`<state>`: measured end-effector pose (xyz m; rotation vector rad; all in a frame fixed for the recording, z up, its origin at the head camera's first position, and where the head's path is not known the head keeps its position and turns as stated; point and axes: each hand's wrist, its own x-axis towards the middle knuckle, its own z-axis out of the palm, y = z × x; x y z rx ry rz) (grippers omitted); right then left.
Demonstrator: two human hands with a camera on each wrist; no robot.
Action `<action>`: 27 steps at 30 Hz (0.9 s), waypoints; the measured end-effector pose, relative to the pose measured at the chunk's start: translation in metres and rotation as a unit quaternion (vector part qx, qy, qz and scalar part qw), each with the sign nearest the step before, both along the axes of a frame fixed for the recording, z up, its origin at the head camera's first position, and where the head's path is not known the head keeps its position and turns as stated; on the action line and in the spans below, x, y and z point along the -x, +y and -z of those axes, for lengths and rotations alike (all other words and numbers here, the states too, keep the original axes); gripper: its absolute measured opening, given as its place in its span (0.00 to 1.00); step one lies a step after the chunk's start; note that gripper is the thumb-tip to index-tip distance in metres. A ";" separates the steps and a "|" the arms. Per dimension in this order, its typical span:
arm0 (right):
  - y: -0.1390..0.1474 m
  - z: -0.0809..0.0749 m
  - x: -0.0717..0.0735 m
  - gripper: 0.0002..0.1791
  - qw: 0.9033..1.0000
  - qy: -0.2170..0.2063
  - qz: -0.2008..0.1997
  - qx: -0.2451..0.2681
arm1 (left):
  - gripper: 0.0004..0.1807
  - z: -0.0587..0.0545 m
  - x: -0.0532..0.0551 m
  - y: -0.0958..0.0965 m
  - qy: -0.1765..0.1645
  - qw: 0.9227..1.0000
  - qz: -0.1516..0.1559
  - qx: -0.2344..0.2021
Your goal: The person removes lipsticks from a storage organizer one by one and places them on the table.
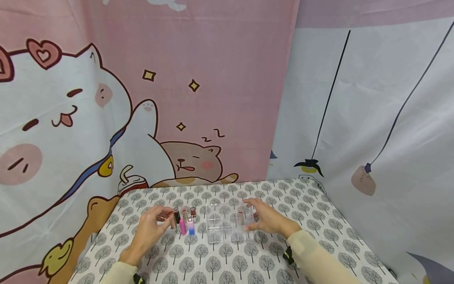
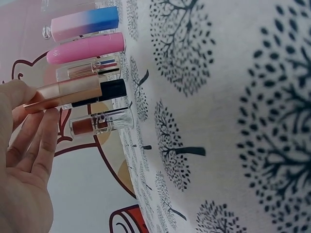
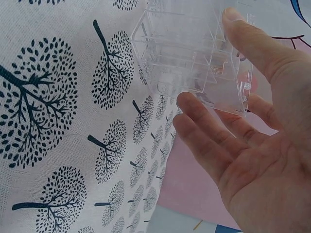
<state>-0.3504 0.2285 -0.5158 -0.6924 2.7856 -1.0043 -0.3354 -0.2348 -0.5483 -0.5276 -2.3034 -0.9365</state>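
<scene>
My left hand (image 1: 150, 227) pinches the top end of a rose-gold lipstick (image 2: 68, 93) between thumb and fingers. Close behind that tube is a black lipstick (image 1: 176, 215). Beside it stand a bright pink lipstick (image 2: 87, 47), a pink-and-blue lipstick (image 2: 85, 23) and clear-cased lipsticks, one with a brown-red section (image 2: 82, 126). My right hand (image 1: 266, 216) grips the right end of a clear divided organizer (image 1: 218, 228), thumb at the near side and fingers at the far side. One lipstick (image 1: 240, 217) stands inside a compartment toward the organizer's right end.
A tree-print cloth (image 1: 227, 260) covers the table. Behind it hangs a pink curtain (image 1: 230, 79) with cartoon cats, and a pale curtain (image 1: 397, 98) hangs on the right. The lipstick group stands left of the organizer, with a strip of cloth between them.
</scene>
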 end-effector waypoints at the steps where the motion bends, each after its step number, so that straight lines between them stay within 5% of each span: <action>1: 0.000 0.000 0.000 0.62 1.000 0.000 0.000 0.001 | 0.18 0.000 0.000 0.000 -0.007 1.000 -0.002 0.006; 11: 0.000 0.000 -0.001 0.62 1.000 -0.002 -0.004 0.004 | 0.16 0.006 0.000 0.000 -0.065 0.998 -0.003 0.022; 27: 0.000 0.001 -0.001 0.62 1.000 0.002 0.003 0.001 | 0.14 0.006 0.001 0.004 -0.097 0.995 -0.008 0.022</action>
